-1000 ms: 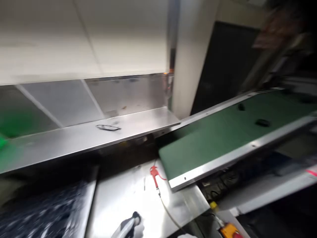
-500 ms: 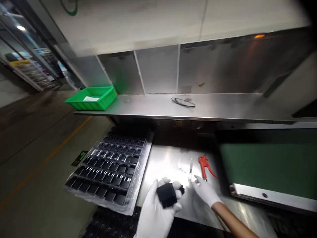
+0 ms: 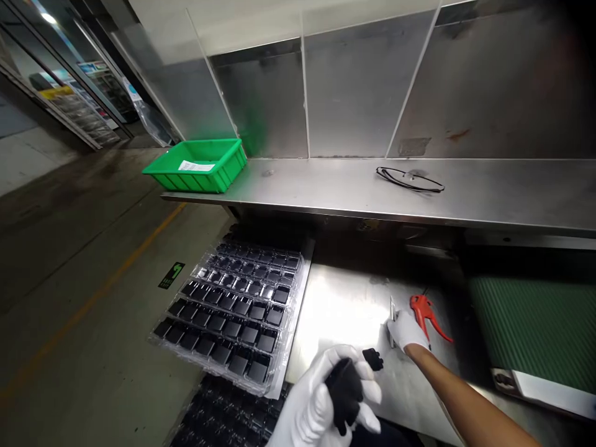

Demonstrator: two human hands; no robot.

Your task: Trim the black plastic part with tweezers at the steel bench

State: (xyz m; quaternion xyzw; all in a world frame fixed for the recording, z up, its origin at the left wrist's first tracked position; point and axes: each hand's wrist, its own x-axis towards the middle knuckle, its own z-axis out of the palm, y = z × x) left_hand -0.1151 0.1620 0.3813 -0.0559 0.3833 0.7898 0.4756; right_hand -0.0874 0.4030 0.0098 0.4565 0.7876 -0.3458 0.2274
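My gloved left hand (image 3: 326,397) is closed around a black plastic housing (image 3: 344,391), tilted so that its notched edge shows. Just past those fingertips, a small black piece (image 3: 372,359) with a toothed edge appears to lie on the metal bench. My right hand (image 3: 406,330), also in a white glove, is closed on a slim silver knife-like tool (image 3: 392,307) at the bench top; its fingers partly cover the tool. Right beside that hand lies a red air blow gun (image 3: 426,313).
Left of the bench top is a clear blister tray (image 3: 274,392) of black square parts, with another tray (image 3: 214,413) lower down. On the raised shelf stand a green bin (image 3: 228,174) and a pair of glasses (image 3: 410,180). A green conveyor belt (image 3: 535,323) runs at right.
My right hand has moved onto the slim silver tool and closed on it. My left hand has turned the black housing from its flat face to its notched side. The view has shifted left.
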